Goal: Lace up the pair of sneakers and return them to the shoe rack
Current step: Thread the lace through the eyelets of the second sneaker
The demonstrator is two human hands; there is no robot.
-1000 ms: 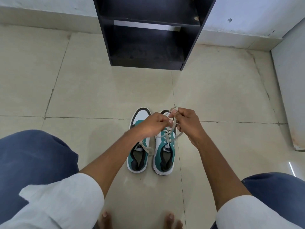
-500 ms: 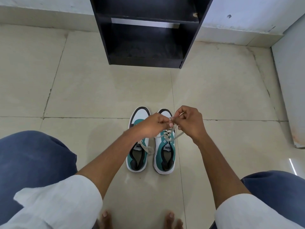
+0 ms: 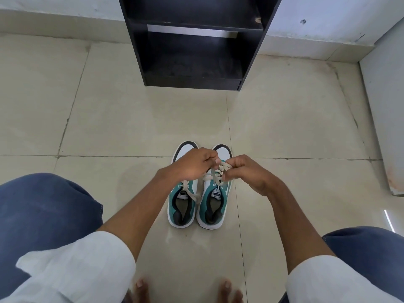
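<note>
Both hands — left hand (image 3: 194,165), right hand (image 3: 247,173) — pinched the lace (image 3: 215,174) over the right sneaker (image 3: 213,204) on the floor, mid-tying — next likely cinching the knot, rack (image 3: 196,47) waiting ahead

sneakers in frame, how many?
2. The left sneaker and the right sneaker stand side by side on the floor before the shoe rack, partly under the hands. The rack's visible shelves hold none.
</note>
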